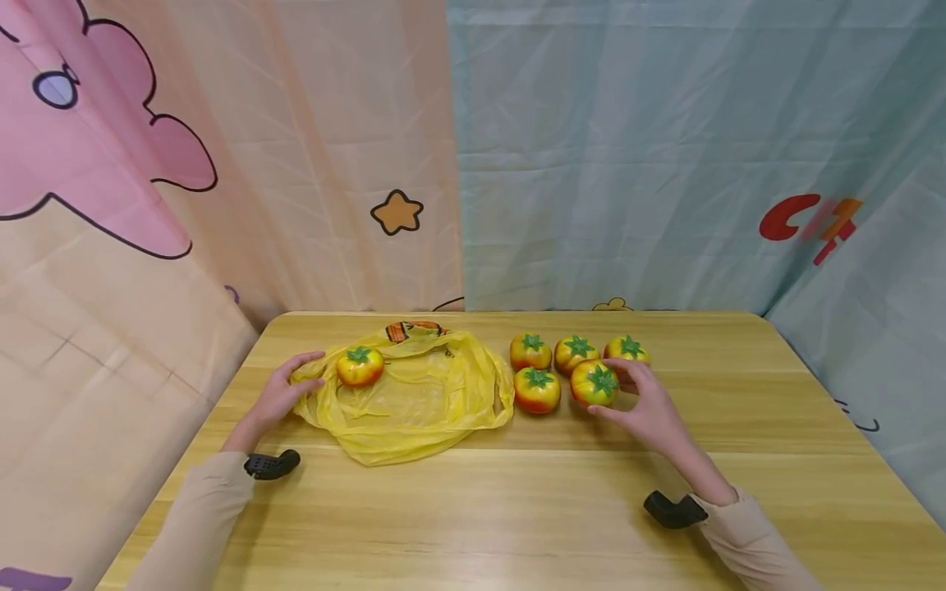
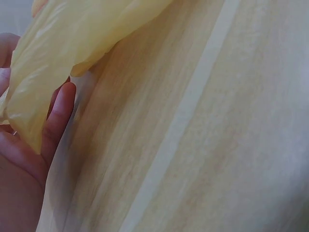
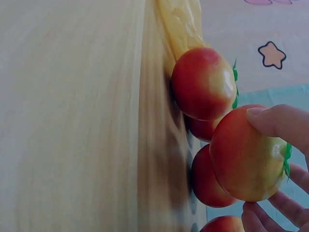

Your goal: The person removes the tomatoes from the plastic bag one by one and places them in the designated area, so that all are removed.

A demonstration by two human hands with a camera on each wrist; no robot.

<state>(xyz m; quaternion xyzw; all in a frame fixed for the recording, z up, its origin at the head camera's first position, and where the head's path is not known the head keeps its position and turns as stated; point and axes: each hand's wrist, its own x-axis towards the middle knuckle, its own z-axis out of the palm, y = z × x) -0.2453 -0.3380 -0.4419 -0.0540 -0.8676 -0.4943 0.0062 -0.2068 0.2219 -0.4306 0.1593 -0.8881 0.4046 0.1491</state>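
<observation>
A yellow plastic bag (image 1: 414, 443) lies spread on the table with its mouth open, and one red-and-yellow persimmon (image 1: 360, 367) sits at its left side. My left hand (image 1: 287, 392) holds the bag's left edge; in the left wrist view the thin film (image 2: 48, 72) runs between thumb and fingers. With thumb and fingertips, my right hand (image 1: 645, 406) grips another persimmon (image 1: 594, 383), its green leafy top facing up. The right wrist view shows this held persimmon (image 3: 244, 154) raised off the wood, its red underside visible.
Several more persimmons stand right of the bag: one in front (image 1: 537, 390), and a back row of a left (image 1: 530, 351), a middle (image 1: 576, 353) and a right one (image 1: 628, 350). Behind the wooden table (image 1: 473, 517) hangs a patterned curtain (image 1: 591, 164).
</observation>
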